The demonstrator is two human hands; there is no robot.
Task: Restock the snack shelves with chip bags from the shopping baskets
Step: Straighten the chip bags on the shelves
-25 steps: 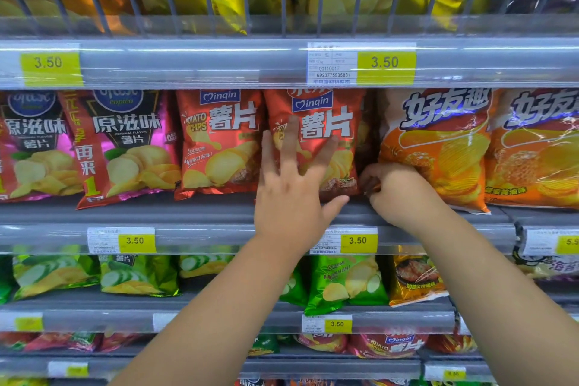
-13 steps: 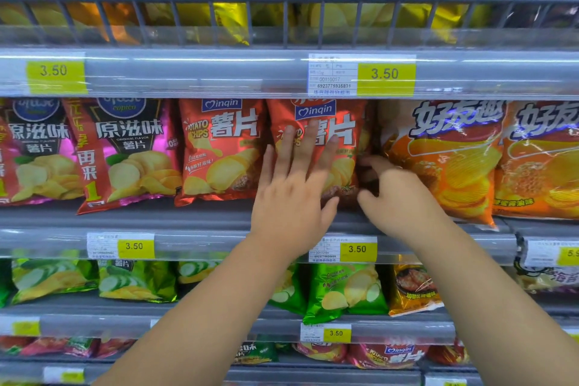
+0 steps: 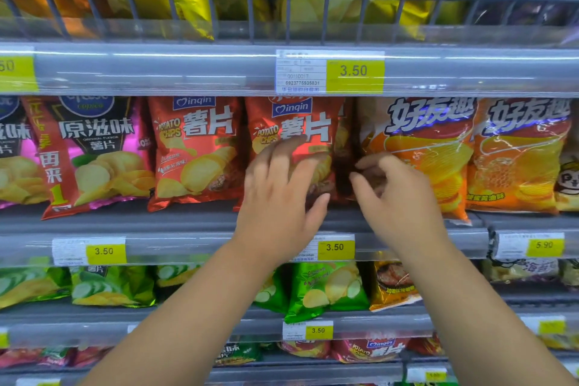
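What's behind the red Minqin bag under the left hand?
Past the red Minqin bag on its right, a sliver of what looks like another red bag shows. Anything deeper is hidden by that bag and the left hand.

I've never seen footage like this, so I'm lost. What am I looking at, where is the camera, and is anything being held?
No machine here: a person's two bare hands, filmed by one camera worn on the head, facing shop shelves. The left hand lies, fingers spread, on a red chip bag standing on the middle shelf. The right hand curls its fingers at that bag's right edge, beside an orange bag; whether it pinches anything is unclear.
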